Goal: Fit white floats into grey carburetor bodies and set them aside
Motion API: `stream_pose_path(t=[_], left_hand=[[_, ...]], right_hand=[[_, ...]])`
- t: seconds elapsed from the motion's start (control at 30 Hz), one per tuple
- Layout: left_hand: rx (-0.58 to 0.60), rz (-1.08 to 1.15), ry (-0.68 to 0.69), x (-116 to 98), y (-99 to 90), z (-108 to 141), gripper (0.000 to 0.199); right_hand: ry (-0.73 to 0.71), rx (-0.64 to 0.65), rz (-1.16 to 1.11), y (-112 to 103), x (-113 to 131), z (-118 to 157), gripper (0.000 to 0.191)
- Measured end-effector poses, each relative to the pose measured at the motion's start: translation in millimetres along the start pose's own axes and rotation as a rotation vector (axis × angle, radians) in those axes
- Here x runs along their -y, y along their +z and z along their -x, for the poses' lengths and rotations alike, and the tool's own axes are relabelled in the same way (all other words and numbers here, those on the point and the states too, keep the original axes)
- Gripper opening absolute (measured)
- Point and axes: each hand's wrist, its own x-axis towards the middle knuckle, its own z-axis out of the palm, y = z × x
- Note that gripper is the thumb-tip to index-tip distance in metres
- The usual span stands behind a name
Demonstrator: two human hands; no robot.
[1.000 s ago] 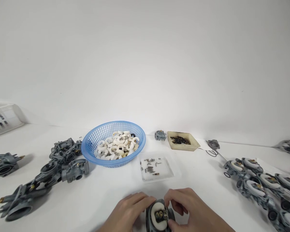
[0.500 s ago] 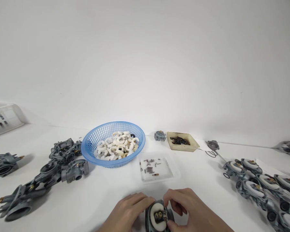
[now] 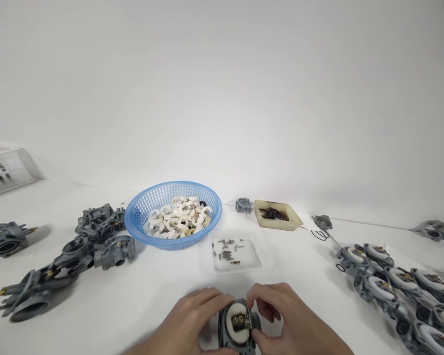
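In front of me a grey metal carburetor [image 3: 248, 349] lies with its underside up. A white C-shaped float [image 3: 232, 325] sits in it around brass jets [image 3: 239, 320]. My left hand [image 3: 192, 318] is closed round the carburetor's left side and steadies it. On the opposite side, the thumb and forefinger of my right hand [image 3: 286, 315] press at the float's hinge end, with the other fingers curled. Any small part between those fingertips is too small to make out. Beyond the hands lies a shallow clear tray [image 3: 247, 264] with small pins and screws [image 3: 227, 255].
A blue basket [image 3: 133, 229] holds white floats [image 3: 181, 217]. Bare carburetors [image 3: 74, 251] cluster at left; several with floats [image 3: 381, 288] stand at right. A cream tray [image 3: 281, 226] of black rings is at the back. A white crate [image 3: 11, 167] stands far left.
The view has shifted slightly. My left thumb now shows along the carburetor's near edge. My right thumb and forefinger stay at the float's hinge end.
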Motion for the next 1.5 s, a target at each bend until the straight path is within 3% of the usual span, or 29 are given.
stream_pose_path(t=[0.17,0.33,0.6,1.23,1.4,1.5], left_hand=[[0.015,0.048,-0.035,-14,-7.8,3,0.048],[-0.003,0.029,0.007,-8,-4.2,4,0.054],[-0.014,-0.001,0.045,-7,-2.1,4,0.054],[0.008,-0.006,0.018,-7,-2.5,3,0.047],[-0.084,-0.048,-0.034,-7,5.1,5,0.072],[-0.142,-0.015,-0.04,-12,9.6,3,0.066]], right_hand=[[-0.068,0.034,0.026,0,2,-2,0.027],[-0.066,0.046,0.028,0,0,-5,0.018],[-0.097,0.054,0.034,1,1,-2,0.021],[-0.129,0.008,-0.017,-1,-1,-5,0.022],[-0.094,0.041,-0.002,-7,-1,-4,0.034],[-0.096,0.023,0.006,-9,-2,-4,0.034]])
